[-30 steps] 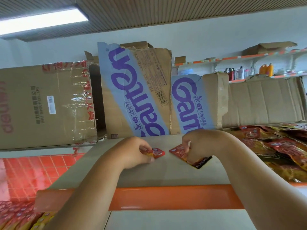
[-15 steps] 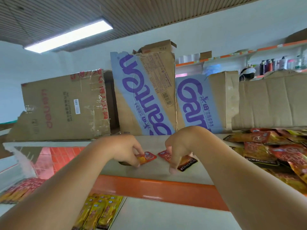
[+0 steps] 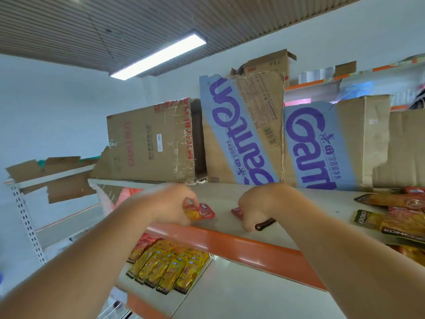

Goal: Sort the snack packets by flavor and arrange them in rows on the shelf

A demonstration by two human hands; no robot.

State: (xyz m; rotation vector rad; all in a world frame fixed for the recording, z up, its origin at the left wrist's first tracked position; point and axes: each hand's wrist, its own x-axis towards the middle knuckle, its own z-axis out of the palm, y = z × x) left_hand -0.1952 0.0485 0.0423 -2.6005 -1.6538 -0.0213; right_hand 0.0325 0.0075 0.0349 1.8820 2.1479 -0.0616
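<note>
**Desk:** What have the hands got?

**Operator:** I see the left hand (image 3: 170, 206) pinching a red-and-yellow packet (image 3: 202, 211) between its thumb and curled fingers. The packet lies flat on the top shelf (image 3: 226, 196), near the orange front strip (image 3: 253, 247).

**Desk:** And the other one?

**Operator:** The right hand (image 3: 259, 207) sits at three o'clock from the left, close but apart. Its fingers are curled down over a red packet (image 3: 236, 212) on the same shelf. The packet's black end pokes out at the hand's five o'clock, and a red corner shows at nine o'clock.

**Desk:** Any other stock?

**Operator:** I see a loose pile of packets (image 3: 391, 217) at three o'clock on the top shelf, well apart from both hands. On the lower shelf (image 3: 241, 295), at six o'clock from the left hand, yellow packets (image 3: 167, 268) lie in neat rows. A few red ones (image 3: 143, 245) sit just beside them at ten o'clock.

**Desk:** And behind?

**Operator:** Cardboard boxes (image 3: 241, 134) stand along the back at twelve o'clock. Two of them carry purple lettering on pale blue.
</note>
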